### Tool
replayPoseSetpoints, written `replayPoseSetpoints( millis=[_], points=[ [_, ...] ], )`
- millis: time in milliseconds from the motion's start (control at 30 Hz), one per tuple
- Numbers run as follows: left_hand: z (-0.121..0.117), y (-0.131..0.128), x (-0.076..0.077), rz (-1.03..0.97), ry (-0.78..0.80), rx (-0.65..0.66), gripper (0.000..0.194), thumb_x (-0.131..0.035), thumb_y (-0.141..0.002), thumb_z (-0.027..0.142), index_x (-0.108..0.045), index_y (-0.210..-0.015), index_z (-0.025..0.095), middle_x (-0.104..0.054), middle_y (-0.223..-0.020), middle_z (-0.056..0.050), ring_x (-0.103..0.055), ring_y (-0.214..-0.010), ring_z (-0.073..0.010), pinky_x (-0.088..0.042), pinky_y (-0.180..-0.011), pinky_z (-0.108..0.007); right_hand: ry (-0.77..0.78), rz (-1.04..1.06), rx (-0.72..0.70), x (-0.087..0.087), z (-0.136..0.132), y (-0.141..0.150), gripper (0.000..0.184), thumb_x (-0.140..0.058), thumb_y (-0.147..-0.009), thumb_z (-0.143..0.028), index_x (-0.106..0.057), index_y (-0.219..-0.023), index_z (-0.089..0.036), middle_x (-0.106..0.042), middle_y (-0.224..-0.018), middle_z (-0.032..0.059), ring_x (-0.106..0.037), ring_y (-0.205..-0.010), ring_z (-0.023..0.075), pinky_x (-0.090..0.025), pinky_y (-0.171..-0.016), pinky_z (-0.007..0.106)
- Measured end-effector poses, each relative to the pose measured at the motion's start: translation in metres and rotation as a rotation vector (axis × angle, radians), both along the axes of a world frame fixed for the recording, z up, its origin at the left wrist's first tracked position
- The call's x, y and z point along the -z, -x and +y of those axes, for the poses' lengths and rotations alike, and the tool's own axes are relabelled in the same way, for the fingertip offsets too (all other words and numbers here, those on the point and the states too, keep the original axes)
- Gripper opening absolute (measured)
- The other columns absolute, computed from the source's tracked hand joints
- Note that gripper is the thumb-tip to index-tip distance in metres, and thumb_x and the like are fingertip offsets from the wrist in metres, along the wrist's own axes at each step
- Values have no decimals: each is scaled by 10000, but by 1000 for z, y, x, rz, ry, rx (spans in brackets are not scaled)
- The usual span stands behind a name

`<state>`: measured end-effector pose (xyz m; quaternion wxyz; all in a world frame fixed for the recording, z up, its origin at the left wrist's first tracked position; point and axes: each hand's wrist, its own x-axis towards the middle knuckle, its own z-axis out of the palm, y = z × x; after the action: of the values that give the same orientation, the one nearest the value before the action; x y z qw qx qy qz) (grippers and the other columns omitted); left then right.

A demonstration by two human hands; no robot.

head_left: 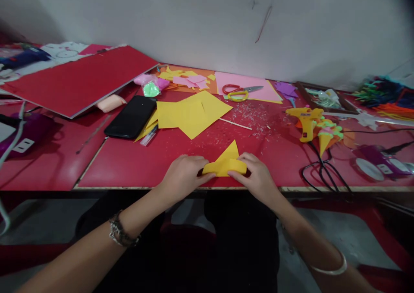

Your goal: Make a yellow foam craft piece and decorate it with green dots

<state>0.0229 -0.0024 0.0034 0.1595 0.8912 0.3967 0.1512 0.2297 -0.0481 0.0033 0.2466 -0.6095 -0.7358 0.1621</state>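
Note:
A piece of yellow paper (223, 165) is held between my two hands at the table's front edge. Its sides curl inward, and one pointed corner sticks up behind. My left hand (185, 172) pinches the left curl with thumb and fingers. On the other side, my right hand (257, 178) grips the right curl, its thumb pressed on the front. Beyond them lie flat yellow paper sheets (190, 111) that overlap. A thin white stick (236, 123) lies beside these sheets.
Behind are scissors (239, 92) on pink paper (223, 79) and a black phone (131, 117). A yellow glue gun (305, 120) stands at right beside a small paper cone (324, 140) and a black cable (323, 172). A large red board (87, 77) leans at left.

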Motion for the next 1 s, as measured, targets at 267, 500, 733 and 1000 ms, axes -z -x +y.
replayPoseSetpoints(
  millis=[267, 500, 733, 1000],
  points=[
    [-2, 4, -4, 24, -3, -38, 290, -505, -771, 389, -459, -596, 163, -507, -576, 34, -437, -537, -96, -298, -583, -253, 61, -12, -12, -1, 1, -2, 205, -530, -775, -356, -543, -709, -162, -511, -792, 43, -487, -757, 163, -389, -665, 278],
    [-6, 4, -6, 126, -225, -60, 217, -473, -775, 248, -532, -973, 179, -560, -977, -68, -523, -866, -192, -388, -712, -308, 36, -79, -21, -1, 2, 0, 233, -519, -784, -344, -469, -639, -169, -463, -724, 29, -433, -693, 153, -353, -614, 275],
    [3, 4, -16, 281, -455, 506, 464, -388, -822, 113, -380, -1248, 295, -358, -1350, -10, -398, -1128, -205, -301, -931, -361, 43, -88, -29, 0, 2, 0, 151, -511, -782, -260, -474, -668, -167, -448, -732, 24, -425, -714, 159, -352, -634, 278],
    [7, 21, -13, 343, -323, 542, 485, -364, -837, 113, -342, -1284, 299, -503, -1238, -3, -438, -1099, -161, -290, -895, -299, 76, -88, -30, -3, 2, 2, 190, -491, -800, -342, -518, -739, -164, -482, -793, 49, -448, -762, 176, -381, -681, 298]
  ],
)
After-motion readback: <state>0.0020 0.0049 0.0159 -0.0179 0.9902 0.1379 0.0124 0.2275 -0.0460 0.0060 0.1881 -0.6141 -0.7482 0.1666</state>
